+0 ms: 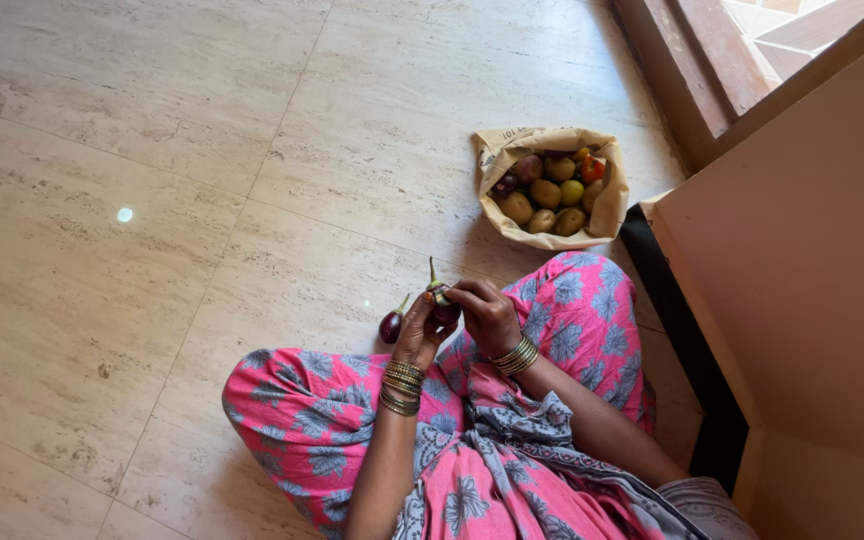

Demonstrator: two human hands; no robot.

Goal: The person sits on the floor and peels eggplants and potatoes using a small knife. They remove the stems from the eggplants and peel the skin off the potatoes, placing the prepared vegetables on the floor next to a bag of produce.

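Floor: I see one small purple eggplant point(391, 326) lying loose just beside the left hand point(418, 335) | left hand: fingers curled, steadying a second eggplant point(441, 298) | right hand point(489, 315): fingers closed on that same eggplant, stem upright; above the knees | far right: paper bag point(504, 150) of potatoes point(544, 193), well apart

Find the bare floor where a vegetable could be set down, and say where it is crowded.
Free: the tile floor left of the paper bag and ahead of the pink knee. Crowded: around the small eggplant by both hands, and between bag and wall.
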